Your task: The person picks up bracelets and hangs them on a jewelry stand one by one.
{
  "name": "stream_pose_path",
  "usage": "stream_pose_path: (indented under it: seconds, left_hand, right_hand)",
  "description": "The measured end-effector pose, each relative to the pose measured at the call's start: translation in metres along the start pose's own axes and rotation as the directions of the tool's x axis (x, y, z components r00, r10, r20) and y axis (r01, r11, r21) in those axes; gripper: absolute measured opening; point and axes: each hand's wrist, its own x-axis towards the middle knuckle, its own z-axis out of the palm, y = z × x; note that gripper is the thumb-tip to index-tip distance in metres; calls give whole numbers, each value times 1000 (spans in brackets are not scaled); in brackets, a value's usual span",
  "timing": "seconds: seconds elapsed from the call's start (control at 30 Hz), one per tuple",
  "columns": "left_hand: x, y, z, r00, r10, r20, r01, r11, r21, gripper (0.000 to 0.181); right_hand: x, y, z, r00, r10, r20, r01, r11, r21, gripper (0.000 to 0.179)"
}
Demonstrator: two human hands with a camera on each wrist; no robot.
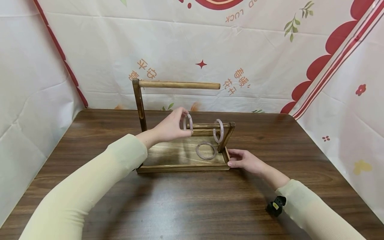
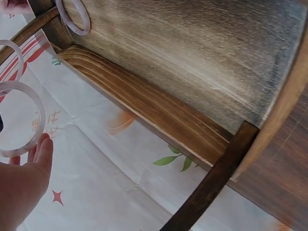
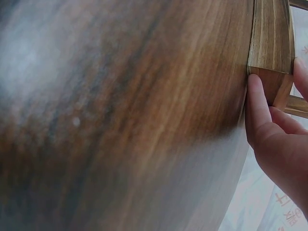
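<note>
My left hand [image 1: 168, 128] pinches a pale translucent bangle [image 1: 191, 122] between thumb and fingers, upright at the free left end of the stand's lower bar [image 1: 204, 126]. That bar's tip overlaps the ring's opening in the head view. A second bangle [image 1: 221, 131] hangs on the same bar near its short post [image 1: 227, 137]. Flat on the base of the wooden stand [image 1: 168, 153] lies a third bangle [image 1: 207, 158]. At the base's right end, my right hand [image 1: 247, 161] grips the front corner, thumb and fingers on different sides of the wood [image 3: 272, 36].
A tall post [image 1: 139, 106] on the stand's left carries a long upper bar [image 1: 180, 85] that reaches right above the left hand. The dark wooden table [image 1: 186, 206] backs onto a printed white cloth [image 1: 180, 43]. A black device [image 1: 276, 206] sits at the right wrist.
</note>
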Motion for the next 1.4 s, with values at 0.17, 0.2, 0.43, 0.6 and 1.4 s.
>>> stream_pose_path:
  seconds: [0.17, 0.2, 0.43, 0.6, 1.4]
  left_hand:
    - [5, 4, 1, 1000, 6, -1, -6, 1000, 19, 62]
    - [6, 5, 1, 1000, 5, 1, -5, 1000, 24, 61]
    - [12, 10, 2, 999, 17, 28, -19, 999, 44, 62]
    - [16, 14, 4, 998, 36, 53, -39, 997, 61, 64]
    - [31, 33, 13, 994, 66, 92, -78, 989, 129, 60]
  right_hand:
    - [0, -1, 0, 1000, 4, -2, -4, 1000, -4, 69]
    - [0, -1, 0, 1000, 5, -3, -5, 1000, -3, 69]
    - [0, 0, 1, 1000, 0, -6, 0, 1000, -7, 69]
    - [0, 0, 0, 1000, -1, -5, 1, 1000, -7, 69]
    - [-1, -1, 1, 1000, 5, -8, -5, 1000, 1, 70]
